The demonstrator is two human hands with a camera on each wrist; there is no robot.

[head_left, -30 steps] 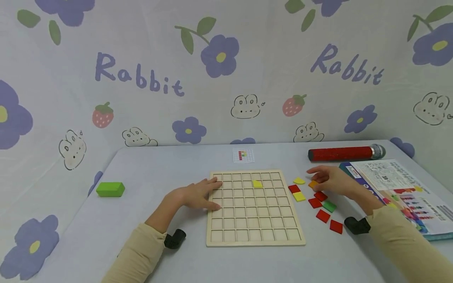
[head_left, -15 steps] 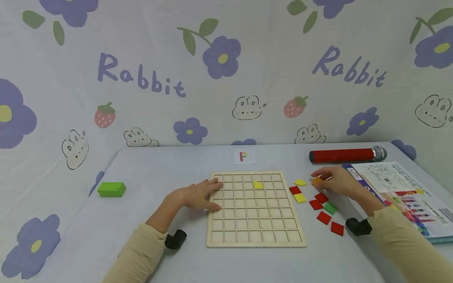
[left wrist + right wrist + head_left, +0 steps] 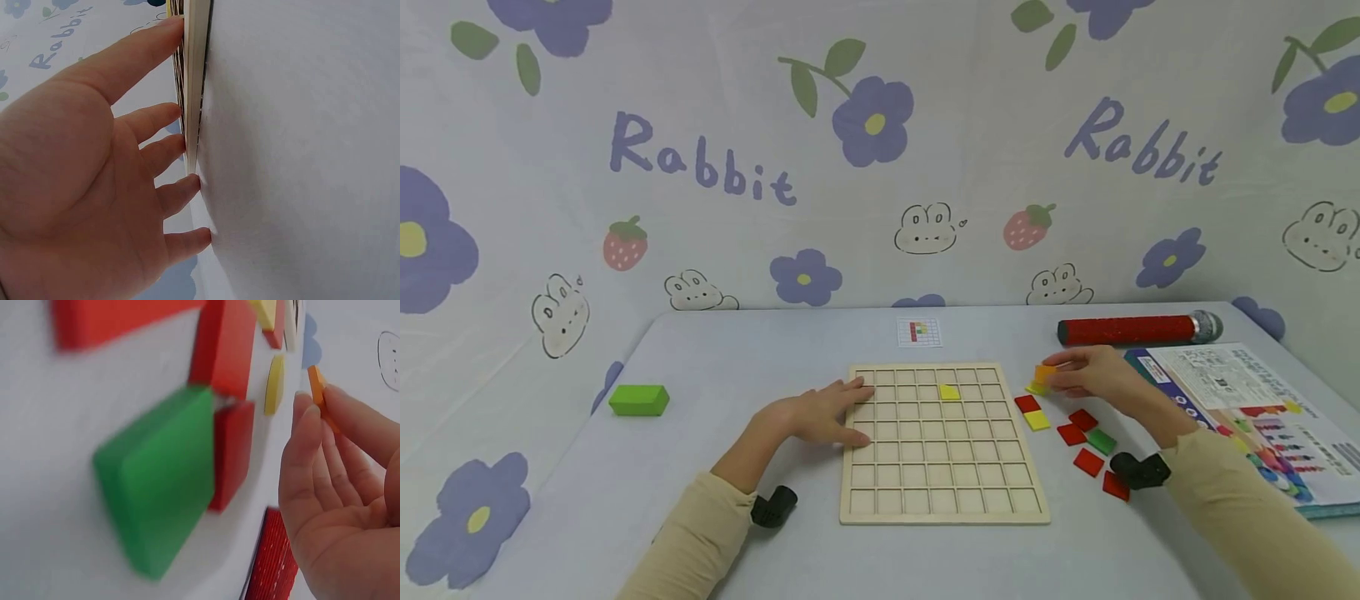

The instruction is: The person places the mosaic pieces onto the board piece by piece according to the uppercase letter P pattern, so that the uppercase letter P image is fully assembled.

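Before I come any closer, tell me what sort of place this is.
Probably an indoor play or activity corner, though the wider room is out of view: a rabbit-and-flower backdrop behind a white table that bears a wooden grid board and small coloured tiles.

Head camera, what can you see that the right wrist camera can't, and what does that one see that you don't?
Only the head view shows the left hand on the edge of the whole wooden grid board, the bright green block and the small pattern card.

Only the right wrist view shows the palm side of the right hand.

Both show that hand pinching an orange tile, plus the green tile and the red microphone, though the wrist view shows just part of the microphone.
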